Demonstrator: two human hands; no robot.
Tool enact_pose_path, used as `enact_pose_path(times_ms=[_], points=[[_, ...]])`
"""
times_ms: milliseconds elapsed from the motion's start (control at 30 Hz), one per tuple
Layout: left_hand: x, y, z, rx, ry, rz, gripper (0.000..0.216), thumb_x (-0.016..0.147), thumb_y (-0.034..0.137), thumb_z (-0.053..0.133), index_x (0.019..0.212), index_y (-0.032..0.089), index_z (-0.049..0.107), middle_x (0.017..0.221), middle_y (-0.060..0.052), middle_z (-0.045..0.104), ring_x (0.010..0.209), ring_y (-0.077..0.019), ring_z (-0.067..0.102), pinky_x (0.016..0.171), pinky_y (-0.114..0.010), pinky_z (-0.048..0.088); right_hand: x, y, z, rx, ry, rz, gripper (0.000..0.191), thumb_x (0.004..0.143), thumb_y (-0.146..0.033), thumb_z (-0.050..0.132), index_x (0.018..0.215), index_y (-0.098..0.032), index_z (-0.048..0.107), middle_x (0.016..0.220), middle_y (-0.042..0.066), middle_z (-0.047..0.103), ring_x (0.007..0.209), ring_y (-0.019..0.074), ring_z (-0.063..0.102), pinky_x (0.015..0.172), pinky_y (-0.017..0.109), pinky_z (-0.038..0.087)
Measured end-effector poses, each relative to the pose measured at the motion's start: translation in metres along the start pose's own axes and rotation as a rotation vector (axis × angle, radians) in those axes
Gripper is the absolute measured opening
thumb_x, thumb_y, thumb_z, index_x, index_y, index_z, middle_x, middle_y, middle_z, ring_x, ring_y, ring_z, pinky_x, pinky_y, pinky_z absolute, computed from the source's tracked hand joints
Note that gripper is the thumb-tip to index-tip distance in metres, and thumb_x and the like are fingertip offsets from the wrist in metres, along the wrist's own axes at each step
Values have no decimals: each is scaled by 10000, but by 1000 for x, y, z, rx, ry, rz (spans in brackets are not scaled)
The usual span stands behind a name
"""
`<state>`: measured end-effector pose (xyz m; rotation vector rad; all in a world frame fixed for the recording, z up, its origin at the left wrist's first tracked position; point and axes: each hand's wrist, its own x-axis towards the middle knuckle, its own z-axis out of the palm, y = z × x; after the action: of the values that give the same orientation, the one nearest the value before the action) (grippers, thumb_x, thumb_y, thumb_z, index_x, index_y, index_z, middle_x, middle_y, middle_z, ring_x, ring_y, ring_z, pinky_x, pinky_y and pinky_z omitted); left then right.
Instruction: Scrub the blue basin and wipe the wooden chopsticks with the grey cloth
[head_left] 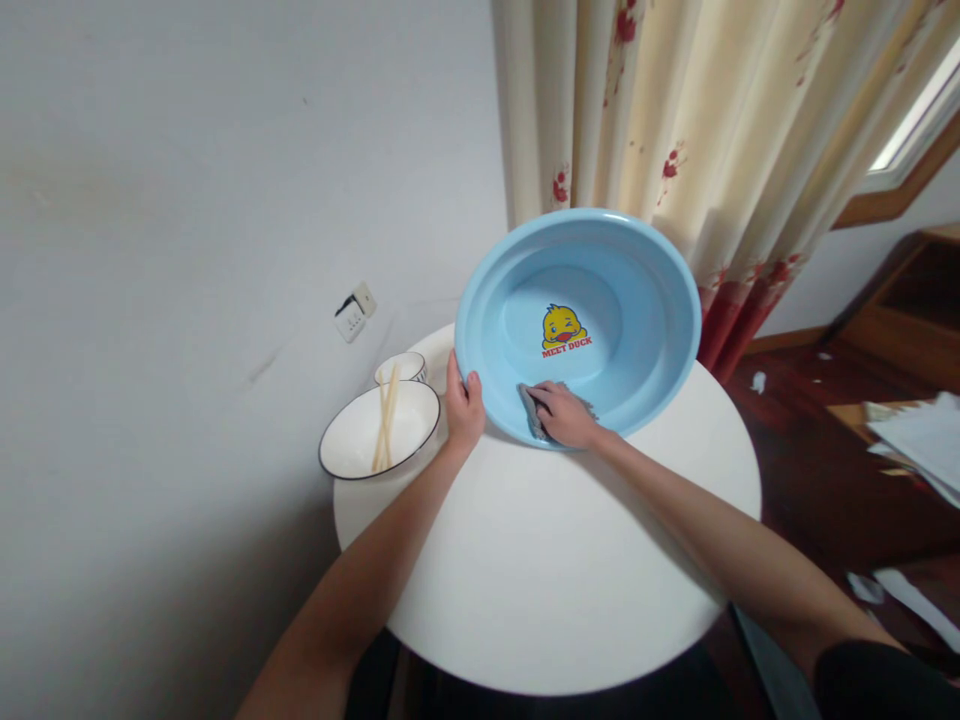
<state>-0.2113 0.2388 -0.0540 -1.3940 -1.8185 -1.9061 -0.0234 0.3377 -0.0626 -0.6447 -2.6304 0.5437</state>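
Observation:
A light blue plastic basin [652, 300] with a yellow duck picture and the words "MEET DUCK" on its bottom is tilted up on the white round table [555, 580], its inside facing me. My left hand [466, 405] grips the basin's left rim, thumb on the near side and the other fingers partly hidden behind it. Inside the basin's lower wall, my right hand [566, 415] is closed on a grey cloth [532, 412], pressing it against the blue surface. Part of the cloth is hidden under the fingers.
Left of the basin stands a large white bowl [349, 440] with a dark rim, chopsticks [386, 420] lying across it. A smaller bowl [401, 368] sits behind. The wall with a socket [350, 321] borders the left; a curtain [622, 120] hangs behind. Papers [922, 440] lie at right.

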Motion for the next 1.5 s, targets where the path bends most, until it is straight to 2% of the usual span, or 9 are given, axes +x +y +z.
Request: enact_pose_path(times_ms=[133, 300, 467, 667, 900, 1133, 1300, 1400, 1500], points=[[1, 2, -1, 3, 0, 0, 766, 1010, 660, 420, 1544, 111, 430, 1613, -235, 438, 1488, -307, 456, 1232, -443, 386, 0, -2, 4, 88, 42, -85, 460, 1063, -282, 401, 1482, -196, 570, 1404, 120, 613, 1267, 231, 557, 1101, 357, 406], [0, 5, -1, 31, 1, 4, 760, 1007, 672, 410, 1532, 122, 437, 1551, -229, 512, 1449, -306, 497, 1196, -451, 425, -2, -7, 8, -37, 70, 23, 441, 1091, -336, 391, 1474, -200, 562, 1408, 122, 604, 1257, 229, 561, 1099, 332, 399], [-1, 3, 0, 15, 1, 9, 735, 993, 683, 429, 1483, 137, 467, 1459, -229, 579, 1377, -302, 555, 1141, -446, 468, -4, -14, 5, -240, 46, 180, 449, 1096, -377, 362, 1373, -164, 643, 1380, 167, 597, 1255, 272, 538, 1129, 365, 365], [-2, 0, -1, -4, 13, -15, 701, 958, 687, 508, 1384, 130, 524, 1211, -182, 678, 1202, -300, 634, 1023, -441, 531, -5, -15, -1, -275, -5, 181, 500, 1104, -431, 309, 1341, -172, 665, 1294, 170, 651, 1197, 289, 556, 1086, 390, 391], [1, 7, -4, 12, 33, -12, 601, 977, 677, 456, 1229, 145, 573, 1096, -141, 689, 1019, -260, 652, 940, -414, 542, -7, -15, -1, -138, 37, 78, 420, 1086, -458, 435, 1311, -212, 691, 1261, 106, 669, 1188, 236, 581, 1033, 313, 417], [1, 10, -4, 11, 28, -24, 553, 988, 679, 431, 1155, 170, 565, 1033, -125, 681, 971, -261, 637, 925, -433, 535, -7, -12, 1, -38, 92, 64, 381, 1091, -428, 432, 1143, -229, 753, 1181, 73, 700, 1126, 209, 623, 972, 278, 438], [2, 15, -6, -14, 16, -15, 552, 979, 695, 440, 1125, 179, 569, 979, -103, 669, 960, -260, 632, 910, -425, 535, -2, -6, 6, 51, 146, 88, 466, 1087, -458, 386, 935, -197, 739, 1042, 79, 727, 1015, 204, 654, 915, 279, 460], [3, 17, -7, -18, -4, -13, 537, 985, 686, 439, 1119, 184, 574, 964, -92, 668, 934, -250, 636, 889, -412, 540, 6, 0, 9, 164, 236, 142, 533, 1073, -517, 356, 862, -199, 728, 936, 87, 734, 932, 214, 664, 866, 298, 489], [4, 18, -8, -22, -11, -8, 543, 986, 685, 439, 1136, 182, 575, 977, -93, 677, 909, -244, 644, 857, -397, 548, 19, 6, 1, 281, 424, 214, 564, 1062, -545, 333, 912, -195, 749, 967, 112, 742, 949, 245, 662, 880, 356, 519]])
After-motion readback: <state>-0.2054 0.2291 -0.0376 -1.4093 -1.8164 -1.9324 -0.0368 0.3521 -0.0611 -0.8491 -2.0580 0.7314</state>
